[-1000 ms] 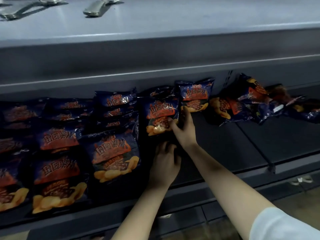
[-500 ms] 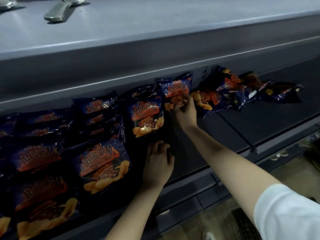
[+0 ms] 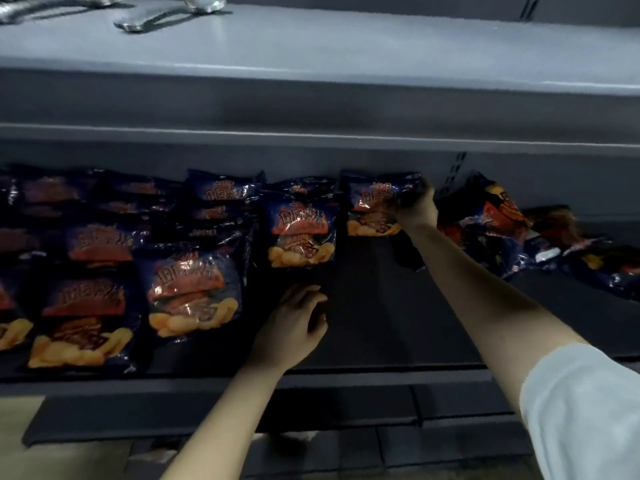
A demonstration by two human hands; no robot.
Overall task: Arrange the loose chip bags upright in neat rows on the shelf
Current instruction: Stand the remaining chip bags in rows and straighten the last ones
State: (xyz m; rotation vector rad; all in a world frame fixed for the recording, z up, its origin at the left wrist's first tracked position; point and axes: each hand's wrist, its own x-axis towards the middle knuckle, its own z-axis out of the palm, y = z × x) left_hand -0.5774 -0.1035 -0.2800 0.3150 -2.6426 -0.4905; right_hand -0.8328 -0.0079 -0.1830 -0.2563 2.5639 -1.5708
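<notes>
r. hand (image 3: 414,207): fingers curled round chip bag (image 3: 370,202) at back of shelf (image 3: 381,323), just right of rows of bags (image 3: 187,289). l. hand (image 3: 294,323): fingers relaxed, close together, on bare shelf. loose pile (image 3: 491,223) partly hidden by r. forearm; utensils (image 3: 138,22) on upper shelf (image 3: 346,46).

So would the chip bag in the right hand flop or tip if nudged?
Probably light: the right hand grips the bag by one top corner. Likely slippery, since its foil glints. It may well tip; the loose bags to its right lie slumped in a heap.
</notes>
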